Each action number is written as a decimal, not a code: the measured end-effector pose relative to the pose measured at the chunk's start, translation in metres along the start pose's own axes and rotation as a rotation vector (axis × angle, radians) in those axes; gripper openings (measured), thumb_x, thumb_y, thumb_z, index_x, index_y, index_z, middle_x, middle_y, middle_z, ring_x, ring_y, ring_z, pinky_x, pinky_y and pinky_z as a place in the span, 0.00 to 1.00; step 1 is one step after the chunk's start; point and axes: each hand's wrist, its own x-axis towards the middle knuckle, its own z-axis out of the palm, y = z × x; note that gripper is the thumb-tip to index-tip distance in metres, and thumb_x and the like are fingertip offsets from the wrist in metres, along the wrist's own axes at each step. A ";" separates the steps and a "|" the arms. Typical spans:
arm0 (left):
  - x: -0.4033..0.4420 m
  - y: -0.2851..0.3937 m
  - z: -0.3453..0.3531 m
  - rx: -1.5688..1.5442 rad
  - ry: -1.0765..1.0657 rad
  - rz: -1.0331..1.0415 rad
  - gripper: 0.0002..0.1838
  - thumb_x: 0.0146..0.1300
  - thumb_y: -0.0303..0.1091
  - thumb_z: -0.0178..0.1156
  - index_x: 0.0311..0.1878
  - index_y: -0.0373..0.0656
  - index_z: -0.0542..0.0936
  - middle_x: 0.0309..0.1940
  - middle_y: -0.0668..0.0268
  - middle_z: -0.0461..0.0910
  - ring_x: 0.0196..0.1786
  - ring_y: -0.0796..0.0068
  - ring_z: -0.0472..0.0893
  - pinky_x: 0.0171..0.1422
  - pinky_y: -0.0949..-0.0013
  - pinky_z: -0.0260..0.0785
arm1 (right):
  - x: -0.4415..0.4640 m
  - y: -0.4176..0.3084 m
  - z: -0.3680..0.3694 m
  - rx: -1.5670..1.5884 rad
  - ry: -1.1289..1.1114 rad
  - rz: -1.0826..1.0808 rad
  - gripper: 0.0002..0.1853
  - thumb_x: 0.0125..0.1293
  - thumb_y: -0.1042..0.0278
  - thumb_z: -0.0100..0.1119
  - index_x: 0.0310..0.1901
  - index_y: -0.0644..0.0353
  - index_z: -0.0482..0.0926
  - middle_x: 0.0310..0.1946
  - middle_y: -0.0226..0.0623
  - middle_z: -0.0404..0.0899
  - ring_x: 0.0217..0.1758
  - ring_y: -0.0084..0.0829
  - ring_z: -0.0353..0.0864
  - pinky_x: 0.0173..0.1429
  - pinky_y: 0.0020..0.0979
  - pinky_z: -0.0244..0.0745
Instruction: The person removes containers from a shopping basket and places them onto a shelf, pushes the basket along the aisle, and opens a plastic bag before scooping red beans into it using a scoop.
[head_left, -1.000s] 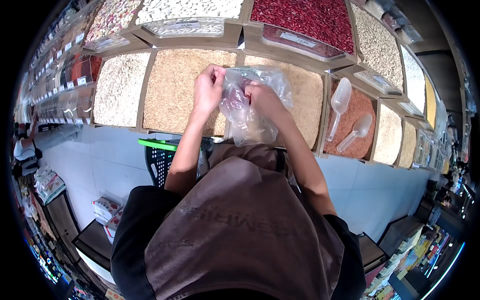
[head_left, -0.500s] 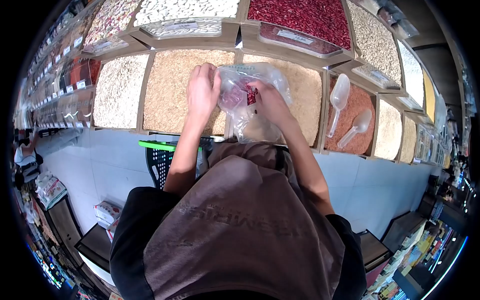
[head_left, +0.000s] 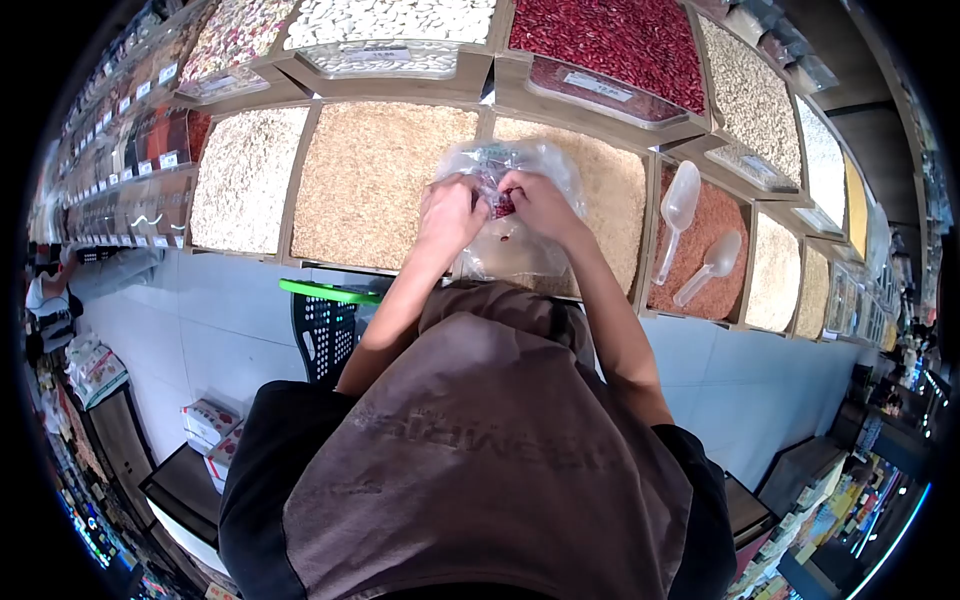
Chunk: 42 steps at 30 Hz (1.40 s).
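Note:
A clear plastic bag lies over the front bins, with dark red kidney beans showing between my hands. My left hand is closed on the bag from the left, fingers curled inward. From the right, my right hand pinches the bag close to the beans. Both sets of fingertips nearly meet. A single bean shows in the lower part of the bag. Behind and under the bag are two bins of pale brown grain.
Kidney beans fill a back bin, beside white beans. Two clear scoops rest in a reddish grain bin at right. A black basket with a green handle stands below the bins at left. Pale floor lies either side.
My left hand has moved right and down from the bag's left edge to its middle, and closed there. My right hand has shifted slightly; the view has tilted a little.

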 end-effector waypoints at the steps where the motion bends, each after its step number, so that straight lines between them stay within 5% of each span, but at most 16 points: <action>1: -0.001 -0.001 -0.001 -0.038 -0.021 -0.030 0.14 0.59 0.35 0.65 0.43 0.35 0.83 0.40 0.47 0.84 0.46 0.46 0.83 0.57 0.52 0.72 | 0.000 0.003 -0.001 0.169 0.004 0.003 0.08 0.66 0.77 0.51 0.43 0.65 0.80 0.39 0.47 0.82 0.44 0.43 0.82 0.52 0.40 0.76; 5: 0.000 0.005 -0.011 -0.071 -0.038 -0.107 0.16 0.61 0.38 0.65 0.44 0.34 0.83 0.40 0.44 0.84 0.44 0.44 0.83 0.55 0.53 0.74 | -0.001 0.011 -0.006 0.485 -0.063 0.061 0.12 0.66 0.84 0.44 0.43 0.67 0.79 0.35 0.36 0.81 0.43 0.28 0.81 0.53 0.31 0.75; 11: -0.019 0.025 -0.015 0.050 -0.055 0.081 0.17 0.60 0.40 0.67 0.47 0.38 0.83 0.44 0.49 0.83 0.51 0.50 0.82 0.62 0.54 0.70 | -0.006 0.006 -0.014 0.587 -0.068 0.115 0.12 0.67 0.85 0.43 0.44 0.68 0.78 0.37 0.35 0.81 0.43 0.27 0.81 0.52 0.29 0.76; 15: -0.027 0.024 -0.016 0.096 0.047 0.136 0.17 0.53 0.32 0.69 0.47 0.39 0.83 0.43 0.50 0.82 0.52 0.52 0.81 0.63 0.52 0.68 | -0.013 -0.007 -0.023 0.461 -0.021 0.074 0.12 0.67 0.85 0.44 0.44 0.68 0.78 0.38 0.36 0.81 0.43 0.26 0.81 0.52 0.29 0.76; 19: -0.021 0.011 -0.017 -0.031 -0.082 0.011 0.15 0.50 0.24 0.65 0.44 0.38 0.81 0.40 0.52 0.82 0.49 0.51 0.82 0.57 0.52 0.71 | -0.023 -0.019 -0.028 0.392 -0.023 0.108 0.11 0.67 0.83 0.48 0.48 0.67 0.78 0.39 0.40 0.82 0.45 0.32 0.82 0.55 0.32 0.76; 20: -0.020 0.010 -0.017 -0.036 -0.004 0.061 0.11 0.51 0.20 0.65 0.40 0.36 0.81 0.32 0.51 0.82 0.37 0.47 0.83 0.44 0.54 0.76 | -0.023 -0.022 -0.028 0.322 -0.029 0.135 0.11 0.67 0.81 0.50 0.49 0.66 0.78 0.40 0.42 0.82 0.47 0.35 0.83 0.56 0.34 0.76; 23: -0.018 0.008 -0.017 -0.047 0.020 0.042 0.10 0.53 0.21 0.65 0.40 0.36 0.81 0.32 0.50 0.82 0.37 0.48 0.84 0.44 0.54 0.76 | -0.025 -0.001 -0.004 0.070 0.149 -0.120 0.13 0.66 0.78 0.53 0.51 0.64 0.78 0.41 0.46 0.82 0.49 0.44 0.82 0.58 0.39 0.75; 30: -0.017 0.014 -0.024 -0.033 0.005 -0.112 0.07 0.57 0.22 0.65 0.40 0.37 0.82 0.35 0.48 0.83 0.39 0.50 0.85 0.45 0.55 0.77 | -0.023 -0.019 -0.005 0.077 -0.110 -0.128 0.10 0.64 0.76 0.53 0.46 0.62 0.79 0.45 0.47 0.81 0.49 0.50 0.79 0.56 0.44 0.74; 33: -0.020 0.010 -0.018 -0.048 0.029 -0.105 0.06 0.58 0.24 0.64 0.40 0.37 0.82 0.33 0.49 0.83 0.38 0.50 0.85 0.45 0.55 0.76 | -0.027 -0.025 -0.007 0.147 -0.165 0.043 0.07 0.65 0.74 0.54 0.42 0.62 0.78 0.45 0.47 0.80 0.48 0.51 0.80 0.54 0.45 0.74; 35: -0.021 0.011 -0.017 -0.046 0.009 -0.140 0.06 0.60 0.26 0.64 0.40 0.38 0.82 0.31 0.49 0.83 0.37 0.49 0.85 0.43 0.55 0.76 | -0.031 -0.024 -0.004 0.142 0.050 0.042 0.06 0.65 0.73 0.56 0.42 0.62 0.77 0.42 0.47 0.79 0.47 0.51 0.80 0.52 0.46 0.74; 42: -0.018 0.020 -0.022 -0.061 -0.069 -0.165 0.06 0.62 0.28 0.64 0.40 0.38 0.82 0.29 0.49 0.83 0.35 0.49 0.84 0.42 0.55 0.75 | -0.033 -0.014 0.020 -0.108 0.178 -0.040 0.10 0.62 0.71 0.60 0.45 0.63 0.76 0.41 0.50 0.79 0.47 0.51 0.81 0.52 0.46 0.77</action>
